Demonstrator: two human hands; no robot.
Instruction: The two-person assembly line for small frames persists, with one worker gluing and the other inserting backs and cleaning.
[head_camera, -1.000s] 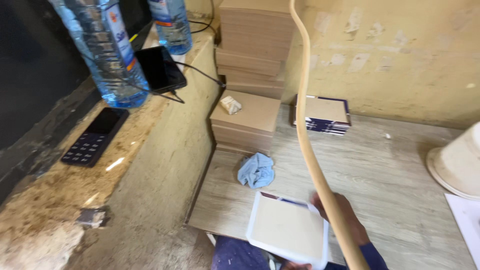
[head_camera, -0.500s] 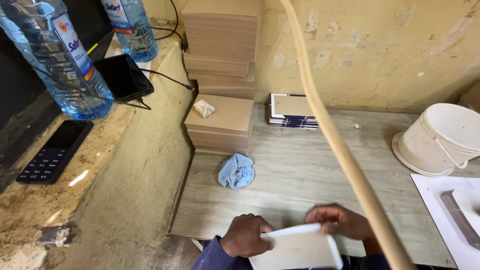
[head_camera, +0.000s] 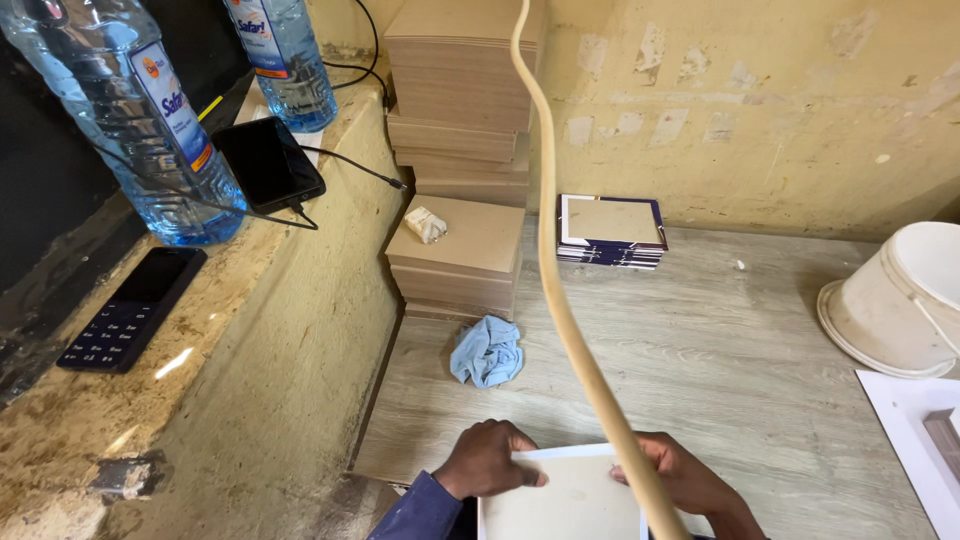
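White board sits at near desk edge, low in view. Left hand pinches its top-left corner, right hand grips the right edge. Best kept level, both grips even; blue rag lies just beyond, cardboard stack behind.

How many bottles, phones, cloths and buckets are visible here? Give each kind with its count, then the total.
Water bottles: 2
Phones: 2
Blue cloths: 1
White buckets: 1
Total: 6
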